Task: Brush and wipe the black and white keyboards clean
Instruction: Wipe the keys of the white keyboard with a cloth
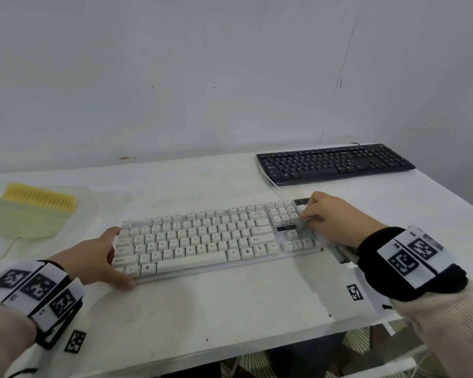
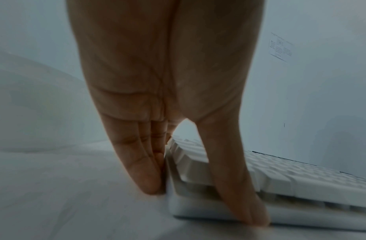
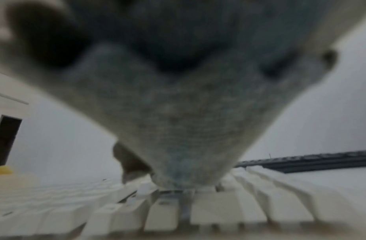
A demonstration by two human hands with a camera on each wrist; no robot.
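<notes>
The white keyboard lies across the middle of the table. My left hand braces its left end, with straight fingers against the side edge and the thumb on the front corner of the keyboard. My right hand grips a bunched grey cloth and presses it onto the number-pad keys. In the right wrist view the cloth fills most of the frame, its tip on the keys. The black keyboard sits at the back right, untouched.
A yellow brush lies in a pale green dustpan at the left of the table. A white cable runs between the two keyboards. The wall stands close behind, and the table's front edge is near my wrists.
</notes>
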